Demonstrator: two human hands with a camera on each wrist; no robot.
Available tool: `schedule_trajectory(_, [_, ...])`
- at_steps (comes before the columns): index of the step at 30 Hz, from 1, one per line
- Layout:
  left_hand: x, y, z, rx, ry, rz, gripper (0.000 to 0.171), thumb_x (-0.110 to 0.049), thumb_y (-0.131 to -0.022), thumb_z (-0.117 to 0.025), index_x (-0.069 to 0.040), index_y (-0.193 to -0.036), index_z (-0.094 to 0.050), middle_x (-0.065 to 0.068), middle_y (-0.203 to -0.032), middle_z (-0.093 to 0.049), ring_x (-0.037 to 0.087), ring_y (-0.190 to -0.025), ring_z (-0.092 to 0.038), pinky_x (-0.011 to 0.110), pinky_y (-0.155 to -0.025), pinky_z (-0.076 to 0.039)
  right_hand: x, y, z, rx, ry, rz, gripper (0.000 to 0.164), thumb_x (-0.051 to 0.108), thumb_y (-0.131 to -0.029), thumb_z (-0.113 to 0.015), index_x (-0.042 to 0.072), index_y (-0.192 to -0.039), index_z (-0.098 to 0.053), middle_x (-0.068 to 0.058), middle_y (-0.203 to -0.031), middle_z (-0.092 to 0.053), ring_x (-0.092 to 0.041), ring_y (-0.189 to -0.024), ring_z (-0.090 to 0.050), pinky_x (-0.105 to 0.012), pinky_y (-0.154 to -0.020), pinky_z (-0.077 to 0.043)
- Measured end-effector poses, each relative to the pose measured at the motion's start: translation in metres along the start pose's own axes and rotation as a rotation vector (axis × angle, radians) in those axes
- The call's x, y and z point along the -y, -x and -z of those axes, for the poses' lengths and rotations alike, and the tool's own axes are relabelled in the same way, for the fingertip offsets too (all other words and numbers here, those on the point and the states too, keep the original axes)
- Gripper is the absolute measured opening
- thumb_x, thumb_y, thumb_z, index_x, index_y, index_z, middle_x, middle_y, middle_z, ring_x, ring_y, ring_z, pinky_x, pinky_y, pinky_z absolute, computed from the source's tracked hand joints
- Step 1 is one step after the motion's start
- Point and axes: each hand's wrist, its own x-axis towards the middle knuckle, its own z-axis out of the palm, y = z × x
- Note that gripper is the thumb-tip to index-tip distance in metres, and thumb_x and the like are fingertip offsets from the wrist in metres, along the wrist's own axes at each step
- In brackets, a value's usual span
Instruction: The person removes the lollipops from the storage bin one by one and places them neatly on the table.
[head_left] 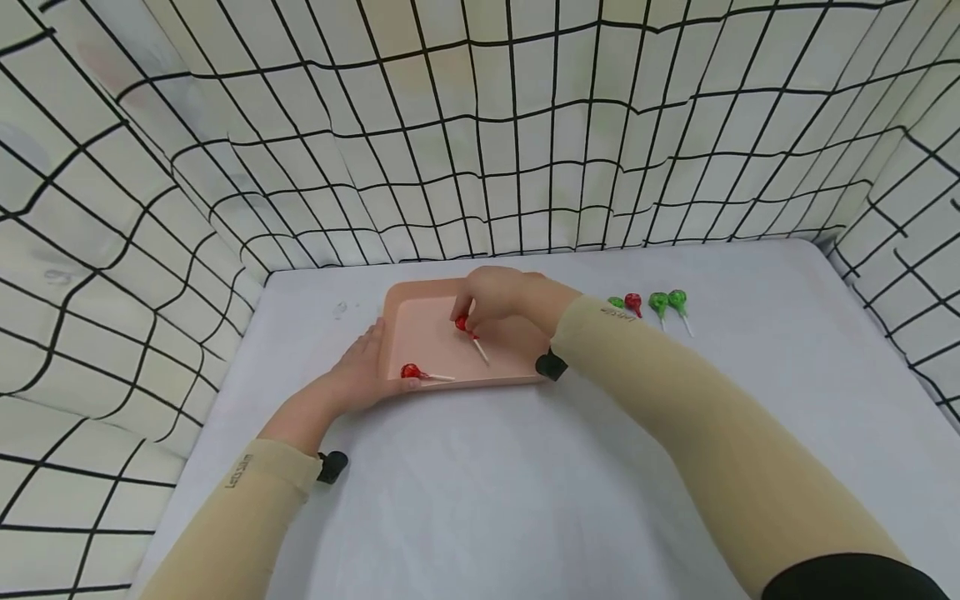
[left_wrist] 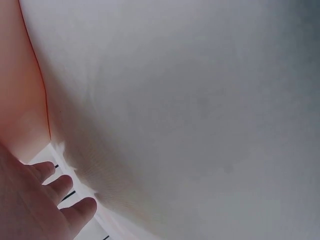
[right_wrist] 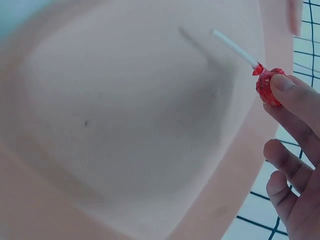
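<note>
My right hand [head_left: 491,296] pinches a red-wrapped lollipop [right_wrist: 270,87] by its head between thumb and finger, over the pink tray [head_left: 427,325]. The white stick of this lollipop points down toward the tray floor in the head view. At the tray's left end my left hand [head_left: 360,371] rests against the rim, thumb along the front edge and fingers extended along the left side. A second red lollipop [head_left: 411,371] lies in the tray's front left corner, close to the left thumb, its stick pointing right. In the left wrist view, the left fingers [left_wrist: 62,186] appear beside the tray wall.
Right of the tray, partly behind the right sleeve, lie a red lollipop [head_left: 633,302] and several green lollipops [head_left: 678,298] on the white table [head_left: 480,483]. Black-lined grid walls [head_left: 525,133] stand behind and at both sides of the table.
</note>
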Motion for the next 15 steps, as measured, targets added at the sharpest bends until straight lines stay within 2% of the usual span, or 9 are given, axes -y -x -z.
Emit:
schedule_trajectory(4, [0.000,0.000,0.002,-0.007,-0.003,-0.012,0.134,-0.073,-0.077,-0.066,0.005,-0.154,0.010,0.031,-0.161,-0.007,0.048,-0.148,-0.008,0.062,-0.116,-0.017,-0.003,0.005,0.005,-0.018,0.008,-0.001,0.029,0.019,-0.092,-0.071,0.024,-0.121,-0.074,0.013,-0.114,-0.068,-0.012,-0.107,-0.055,-0.028,-0.094,-0.046])
schedule_trajectory(12, [0.009,-0.008,-0.004,0.005,-0.014,-0.017,0.138,-0.079,-0.074,-0.063,0.003,-0.154,0.013,0.028,-0.162,-0.004,0.046,-0.148,-0.007,0.060,-0.117,-0.016,-0.012,0.020,0.011,-0.063,0.052,0.016,0.030,0.024,-0.092,-0.072,0.026,-0.122,-0.073,0.013,-0.113,-0.069,-0.017,-0.116,-0.055,-0.031,-0.099,-0.043])
schedule_trajectory(15, [0.007,-0.007,-0.003,0.010,-0.015,-0.027,0.136,-0.075,-0.076,-0.065,0.005,-0.154,0.014,0.030,-0.161,-0.003,0.048,-0.148,-0.008,0.061,-0.117,-0.017,-0.015,0.029,0.014,-0.088,0.045,0.013,0.031,0.026,-0.092,-0.073,0.026,-0.122,-0.073,0.013,-0.113,-0.069,-0.018,-0.114,-0.055,-0.032,-0.097,-0.043])
